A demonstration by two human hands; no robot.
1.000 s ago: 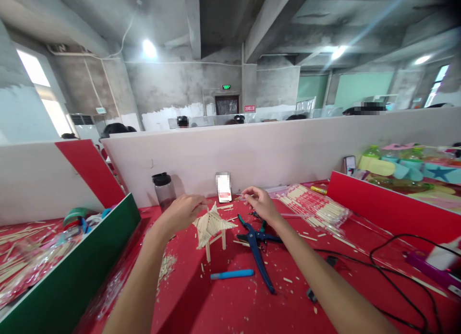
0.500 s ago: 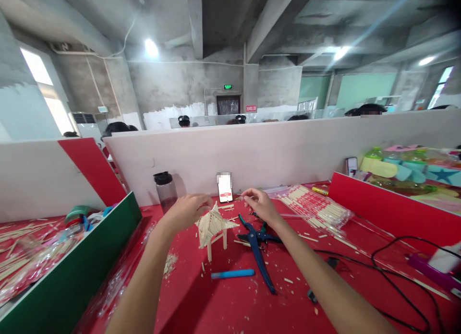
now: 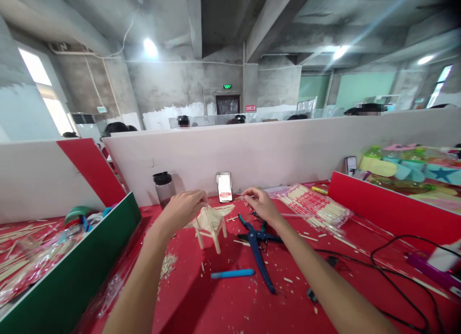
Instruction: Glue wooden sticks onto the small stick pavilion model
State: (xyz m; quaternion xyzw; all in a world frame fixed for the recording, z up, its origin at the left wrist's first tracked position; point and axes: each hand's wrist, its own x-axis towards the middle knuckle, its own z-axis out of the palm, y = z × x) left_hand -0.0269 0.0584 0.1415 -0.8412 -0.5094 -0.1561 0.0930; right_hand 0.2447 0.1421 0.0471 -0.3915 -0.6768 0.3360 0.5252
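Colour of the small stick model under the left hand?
Pale cream, like bare wood; the stick model shows best in the head view.

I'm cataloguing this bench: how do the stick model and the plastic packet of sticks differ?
The stick model has legs pointing downward, while the packet of sticks lies flat. The stick model looks plain and pale; the packet of sticks shows red and pale patches. The stick model is built and unwrapped, whereas the packet of sticks is wrapped in see-through plastic. Both include pale sticks.
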